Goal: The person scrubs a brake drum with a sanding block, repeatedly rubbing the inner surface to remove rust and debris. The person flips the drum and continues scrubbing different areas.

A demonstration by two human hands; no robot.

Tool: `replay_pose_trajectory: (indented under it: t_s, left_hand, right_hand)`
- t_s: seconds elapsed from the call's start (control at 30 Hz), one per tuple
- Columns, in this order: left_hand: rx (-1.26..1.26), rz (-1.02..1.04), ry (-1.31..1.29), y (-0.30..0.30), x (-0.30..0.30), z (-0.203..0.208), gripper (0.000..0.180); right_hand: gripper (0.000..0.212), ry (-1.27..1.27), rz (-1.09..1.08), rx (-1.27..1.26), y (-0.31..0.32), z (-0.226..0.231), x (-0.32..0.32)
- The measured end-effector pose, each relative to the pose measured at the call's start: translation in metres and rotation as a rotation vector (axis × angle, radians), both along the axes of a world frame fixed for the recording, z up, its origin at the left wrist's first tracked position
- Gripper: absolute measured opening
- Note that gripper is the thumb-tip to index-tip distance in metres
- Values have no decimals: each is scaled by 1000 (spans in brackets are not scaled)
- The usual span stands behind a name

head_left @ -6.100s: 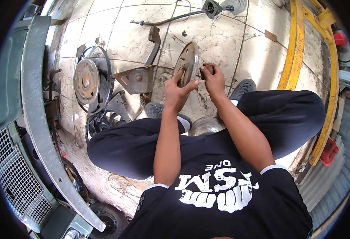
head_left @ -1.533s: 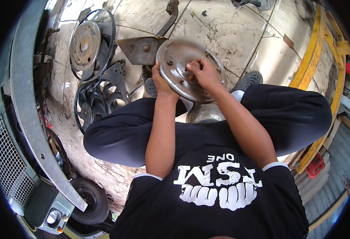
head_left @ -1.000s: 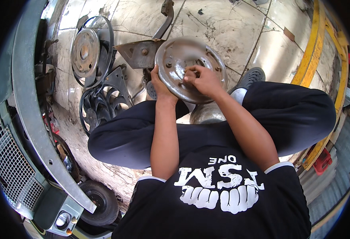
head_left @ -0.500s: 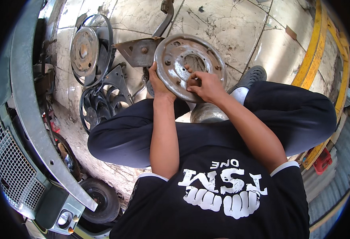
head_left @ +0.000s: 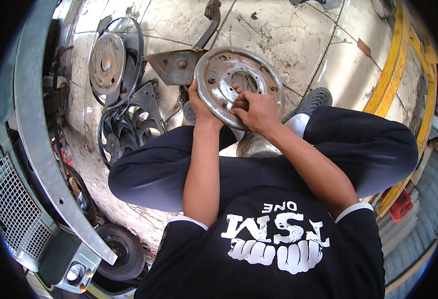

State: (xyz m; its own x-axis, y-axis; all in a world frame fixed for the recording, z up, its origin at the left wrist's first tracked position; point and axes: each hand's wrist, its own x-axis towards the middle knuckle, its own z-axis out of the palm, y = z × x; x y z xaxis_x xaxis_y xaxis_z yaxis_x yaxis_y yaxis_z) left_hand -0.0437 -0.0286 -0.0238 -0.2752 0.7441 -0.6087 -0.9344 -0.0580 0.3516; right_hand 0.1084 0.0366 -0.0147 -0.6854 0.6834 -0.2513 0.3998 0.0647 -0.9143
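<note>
The left hand holds the metal plate; the right hand has moved nearer, showing more centre hole, its grip I cannot tell.

Disc in front of me: bare metal, greyish brown, glossy where light hits, rust-stained and scuffed elsewhere. Second disc off to the side: duller, rusty, matt metal. Bracket: brown metal, worn, rough-looking. Fan: black, looks like smooth plastic with a sheen. Floor tiles: shiny, cracked, grimy. Yellow frame: painted, chipped. Bumper: smooth grey metal, low shine. Tyre: matt black rubber. Trousers, shirt: soft matt cloth. Corrugated sheet: dull, ridged.
</note>
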Motion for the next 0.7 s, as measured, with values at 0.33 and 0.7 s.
replay_pose_trajectory:
  t_s: [0.33,0.7]
  left_hand:
    - [-90,77,20,11,12,13,77]
    - [-30,-7,61,4,6,0,76]
  right_hand:
    - [39,-72,104,91,9,8,6]
    - [27,-107,131,121,19,-2,1]
